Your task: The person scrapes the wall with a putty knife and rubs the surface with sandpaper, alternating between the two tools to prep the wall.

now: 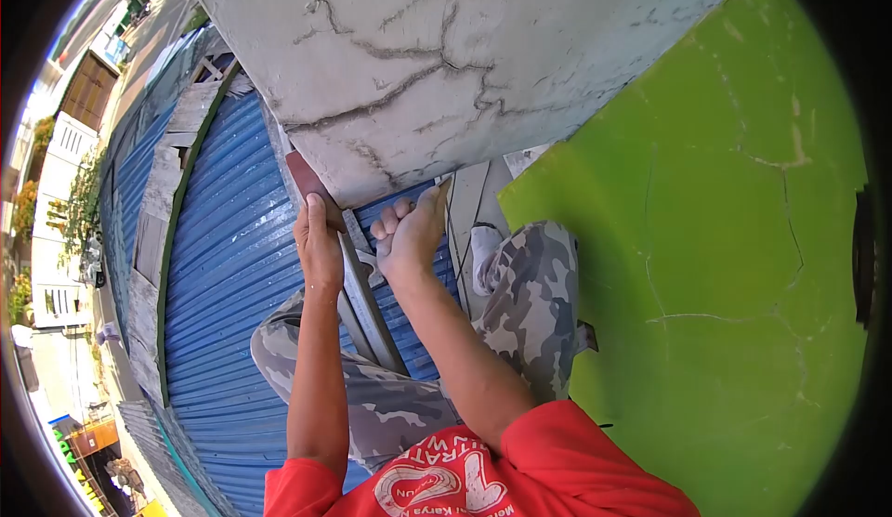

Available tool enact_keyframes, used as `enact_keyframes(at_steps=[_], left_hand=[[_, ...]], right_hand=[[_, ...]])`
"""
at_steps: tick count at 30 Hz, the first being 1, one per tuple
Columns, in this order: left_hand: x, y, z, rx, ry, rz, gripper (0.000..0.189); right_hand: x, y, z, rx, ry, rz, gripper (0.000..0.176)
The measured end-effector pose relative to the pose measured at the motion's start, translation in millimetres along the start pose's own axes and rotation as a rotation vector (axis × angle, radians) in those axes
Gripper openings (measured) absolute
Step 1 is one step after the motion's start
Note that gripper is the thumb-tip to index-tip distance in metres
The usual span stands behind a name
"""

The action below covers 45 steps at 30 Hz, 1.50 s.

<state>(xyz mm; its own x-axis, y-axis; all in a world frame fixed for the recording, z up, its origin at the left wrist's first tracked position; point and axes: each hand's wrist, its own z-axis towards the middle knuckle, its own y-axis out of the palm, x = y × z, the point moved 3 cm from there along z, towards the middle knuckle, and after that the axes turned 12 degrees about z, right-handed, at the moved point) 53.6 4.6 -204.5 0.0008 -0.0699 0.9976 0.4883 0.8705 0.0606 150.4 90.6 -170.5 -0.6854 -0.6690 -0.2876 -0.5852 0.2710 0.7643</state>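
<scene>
My left hand [319, 246] grips a flat reddish-brown piece [312, 185], thumb on top, at the lower left edge of the cracked white wall block [390, 62]. The piece lies along the block's lower corner. My right hand [409, 236] is closed beneath the block's bottom edge, to the right of my left hand. A thin tan edge [445, 190] shows past its thumb side; the rest is hidden by the fingers. Dark branching cracks run across the white surface.
A blue corrugated roof [232, 266] spreads below on the left, bordered by weathered boards [153, 238]. A metal bar [369, 308] runs between my legs. On the right stands a green wall [715, 238] with fine cracks. A street and buildings lie far left.
</scene>
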Motion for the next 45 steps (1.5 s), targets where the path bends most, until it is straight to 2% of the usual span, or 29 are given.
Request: enact_keyframes(at_steps=[2, 3, 5, 6, 9, 11, 14, 15, 17, 20, 22, 24, 26, 27, 29, 30, 31, 33, 35, 37, 38, 39, 42, 45], left_hand=[[-3.4, -0.1, -1.7, 0.021, -0.103, -0.127, 0.041], [-2.8, -0.3, -1.4, -0.01, -0.075, -0.107, 0.041], [-1.5, -4.1, -0.7, -0.075, -0.02, -0.058, 0.042], [-2.1, -6.6, -0.3, -0.045, -0.078, 0.004, 0.041], [3.0, 0.3, -2.0, -0.015, -0.092, -0.108, 0.042], [-0.7, 3.1, -0.9, 0.013, -0.089, -0.16, 0.041], [-4.9, -2.3, -4.8, -0.011, -0.068, -0.117, 0.042], [-8.3, -4.0, -8.1, -0.02, -0.078, -0.081, 0.042], [-16.8, -5.1, -5.8, -0.026, -0.082, -0.02, 0.044], [-15.3, 2.5, -1.4, 0.05, -0.144, -0.002, 0.047], [-12.4, 0.0, 5.6, 0.068, -0.198, 0.095, 0.047], [-4.6, 0.8, 9.4, 0.024, -0.252, 0.067, 0.047], [-10.4, -0.4, 12.9, 0.007, -0.317, 0.053, 0.047], [-12.6, 2.5, 15.1, 0.037, -0.349, -0.011, 0.046], [-33.6, 5.3, 22.9, 0.022, -0.42, -0.305, 0.045], [-31.0, 4.4, 22.6, 0.004, -0.464, -0.461, 0.047], [-28.9, 2.6, 21.9, -0.021, -0.502, -0.613, 0.053], [-27.1, -2.2, 16.1, -0.074, -0.451, -0.824, 0.051], [-44.8, -4.1, 10.3, -0.119, -0.481, -0.877, 0.048], [-43.0, -6.2, 4.6, -0.14, -0.498, -0.911, 0.047], [-45.4, -6.6, -1.8, -0.144, -0.521, -0.931, 0.047], [-49.9, -7.6, -1.6, -0.175, -0.496, -0.959, 0.047], [-61.9, -6.5, 1.8, -0.266, -0.45, -1.007, 0.046], [-62.1, -5.0, 1.9, -0.279, -0.433, -1.02, 0.046]], right_hand=[[14.6, 1.9, -21.8, -0.035, 0.011, -0.011, 0.026], [21.8, 3.2, -32.8, -0.053, 0.016, -0.017, 0.028], [13.5, -5.6, 7.6, 0.021, -0.031, 0.078, 0.032], [-0.1, -0.5, 15.2, -0.014, -0.029, 0.087, 0.029], [11.7, -4.1, -19.4, -0.056, 0.039, -0.016, 0.023], [17.5, -0.7, -45.6, -0.093, 0.071, -0.049, 0.027], [6.4, -1.5, 7.3, 0.016, -0.004, 0.084, 0.031], [-1.4, -14.7, 30.6, -0.027, -0.012, 0.117, 0.029], [-7.3, 6.9, -4.3, 0.054, -0.043, 0.101, 0.037], [-5.5, 9.6, -29.9, -0.016, 0.044, 0.039, 0.041], [-35.5, 10.9, 8.8, 0.011, -0.066, 0.091, 0.047], [-73.0, -7.3, 59.4, -0.009, -0.129, 0.1, 0.049], [-67.1, -5.9, 47.4, -0.003, -0.151, 0.0, 0.042], [-62.4, -8.1, 37.9, 0.0, -0.156, -0.057, 0.039], [-18.0, -3.2, -8.9, -0.048, -0.041, -0.132, 0.051], [-3.0, 4.4, -25.2, -0.032, -0.047, -0.124, 0.048], [-3.6, 1.7, -12.4, -0.042, -0.071, -0.106, 0.045], [-30.3, -13.4, 38.2, -0.048, -0.141, -0.057, 0.04], [-69.8, -35.7, 71.1, -0.008, -0.116, -0.116, 0.025], [-91.1, -50.1, 50.6, 0.046, -0.235, -0.42, 0.028], [-96.6, -53.5, 21.9, -0.032, -0.32, -0.724, 0.032], [-99.0, -55.8, -4.1, -0.116, -0.402, -1.023, 0.042], [-125.7, -76.3, -9.4, -0.568, -0.885, -1.73, 0.055], [-166.2, -68.2, 23.9, -0.89, -1.107, -2.079, 0.035]])
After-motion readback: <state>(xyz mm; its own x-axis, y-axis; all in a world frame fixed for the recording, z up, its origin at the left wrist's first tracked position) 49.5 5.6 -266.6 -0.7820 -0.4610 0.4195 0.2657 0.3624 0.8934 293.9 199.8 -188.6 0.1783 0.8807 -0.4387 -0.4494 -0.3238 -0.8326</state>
